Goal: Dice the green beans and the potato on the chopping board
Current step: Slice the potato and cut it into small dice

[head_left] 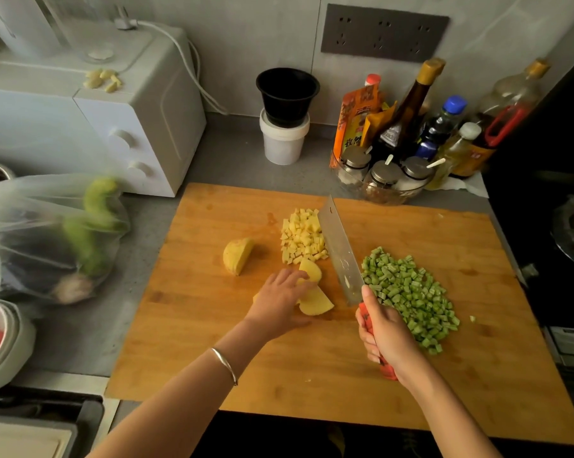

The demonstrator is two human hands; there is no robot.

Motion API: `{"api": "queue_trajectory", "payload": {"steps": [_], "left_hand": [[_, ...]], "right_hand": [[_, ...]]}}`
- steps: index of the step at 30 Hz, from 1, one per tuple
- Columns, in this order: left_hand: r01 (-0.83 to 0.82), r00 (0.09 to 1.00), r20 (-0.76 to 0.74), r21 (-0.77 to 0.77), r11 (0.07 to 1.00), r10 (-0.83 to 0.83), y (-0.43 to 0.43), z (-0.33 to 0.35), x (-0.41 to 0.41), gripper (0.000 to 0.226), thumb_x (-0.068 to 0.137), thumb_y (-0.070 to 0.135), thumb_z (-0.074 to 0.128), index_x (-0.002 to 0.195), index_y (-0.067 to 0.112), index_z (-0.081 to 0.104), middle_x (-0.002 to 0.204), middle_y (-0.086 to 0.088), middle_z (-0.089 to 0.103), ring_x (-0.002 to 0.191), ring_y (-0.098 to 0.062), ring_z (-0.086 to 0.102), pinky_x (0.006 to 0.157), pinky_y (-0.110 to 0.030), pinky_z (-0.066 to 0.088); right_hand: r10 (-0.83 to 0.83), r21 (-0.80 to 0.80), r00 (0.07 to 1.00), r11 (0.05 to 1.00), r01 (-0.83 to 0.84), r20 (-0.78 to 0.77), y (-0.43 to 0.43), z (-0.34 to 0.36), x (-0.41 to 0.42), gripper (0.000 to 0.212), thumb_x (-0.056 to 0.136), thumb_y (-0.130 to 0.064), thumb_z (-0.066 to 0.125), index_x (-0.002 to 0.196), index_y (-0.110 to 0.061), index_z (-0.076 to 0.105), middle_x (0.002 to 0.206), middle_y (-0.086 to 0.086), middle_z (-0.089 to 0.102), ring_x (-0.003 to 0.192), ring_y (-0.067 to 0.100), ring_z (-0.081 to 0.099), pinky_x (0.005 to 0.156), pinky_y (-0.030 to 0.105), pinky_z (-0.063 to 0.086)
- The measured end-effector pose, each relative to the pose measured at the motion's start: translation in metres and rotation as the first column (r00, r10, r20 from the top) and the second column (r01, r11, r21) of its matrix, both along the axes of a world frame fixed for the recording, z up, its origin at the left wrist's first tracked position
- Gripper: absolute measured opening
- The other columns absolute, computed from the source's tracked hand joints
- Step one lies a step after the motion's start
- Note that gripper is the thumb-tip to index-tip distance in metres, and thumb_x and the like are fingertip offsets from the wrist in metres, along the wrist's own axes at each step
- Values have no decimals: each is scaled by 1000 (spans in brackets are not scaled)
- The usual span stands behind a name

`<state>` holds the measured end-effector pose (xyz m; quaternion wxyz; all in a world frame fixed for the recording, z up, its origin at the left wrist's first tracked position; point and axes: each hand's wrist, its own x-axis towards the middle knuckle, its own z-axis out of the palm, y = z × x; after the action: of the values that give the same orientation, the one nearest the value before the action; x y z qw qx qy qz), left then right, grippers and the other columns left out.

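A clear bag left of the board holds blurred green vegetables. A glass bowl behind the board holds three shakers. A black cup sits in a white tub; what they hold is hidden. On the board lie two heaps, potato dice and bean dice, with the cleaver blade between them. One potato chunk lies apart at left. The left hand presses its fingers on at least two potato slices. The right hand wraps round the cleaver's red handle
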<state>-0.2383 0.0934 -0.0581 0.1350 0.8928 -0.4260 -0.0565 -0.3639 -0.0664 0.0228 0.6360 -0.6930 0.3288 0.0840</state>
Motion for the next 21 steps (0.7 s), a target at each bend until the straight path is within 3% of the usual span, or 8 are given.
{"api": "queue_trajectory", "payload": {"steps": [3,5,8,10,12,14,16,21], "left_hand": [[60,998,25,77,995,-62,-14,-7,-6,62,91,46,54,145,21,35,145,0,35,135,-23,29,113,-34,19],[113,987,109,40,993,-117,-19,-9,-4,50,92,42,49,134,15,51,133,-2,53,121,-25,48,103,-34,37],[119,981,176,-181,976,-87,-21,-10,-1,41,90,40,38,98,17,72,88,0,72,78,-22,67,66,-29,54],[-36,999,-16,-365,930,32,-20,-3,3,40,95,37,37,87,15,70,74,-2,69,68,-22,65,58,-31,52],[-296,936,-309,-445,845,165,-15,7,7,32,100,31,41,91,15,67,80,4,70,73,-14,65,65,-31,52],[-445,871,-416,-445,777,260,-4,11,14,27,99,33,43,96,18,66,87,9,71,80,-8,64,69,-28,51],[-414,897,-339,-416,810,284,7,12,12,34,94,47,46,104,21,65,95,9,69,87,-8,61,72,-29,51],[-87,977,-209,-230,969,38,9,5,-11,57,76,66,59,114,25,64,113,7,64,110,-10,49,93,-24,33]], "right_hand": [[0,3,1000,1000,0,-4,-2,2,0,55,92,-60,38,68,-10,41,46,2,26,36,15,23,38,23,22],[1,2,1000,1000,-1,1,-5,4,1,56,92,-60,38,68,-10,41,46,2,27,36,15,24,38,23,22],[1,-4,1000,1000,-1,9,-9,5,1,56,93,-59,38,68,-9,41,44,1,29,35,15,25,38,23,24],[1,-5,1000,1000,-1,10,-10,4,1,56,93,-59,37,68,-9,42,45,1,30,35,15,27,38,22,25],[1,-2,1000,1000,-1,10,-9,4,2,56,94,-58,37,68,-9,42,45,1,30,34,14,28,38,22,25],[2,7,1000,1000,-2,7,-7,3,3,55,95,-58,37,69,-9,42,45,1,30,34,14,28,37,22,25],[3,19,1000,1000,-3,2,-4,0,4,56,92,-60,38,69,-9,43,45,1,29,34,14,27,38,22,25],[20,25,1000,999,-20,-22,4,-6,7,56,92,-61,38,69,-10,44,44,0,30,35,14,27,39,22,25]]}}
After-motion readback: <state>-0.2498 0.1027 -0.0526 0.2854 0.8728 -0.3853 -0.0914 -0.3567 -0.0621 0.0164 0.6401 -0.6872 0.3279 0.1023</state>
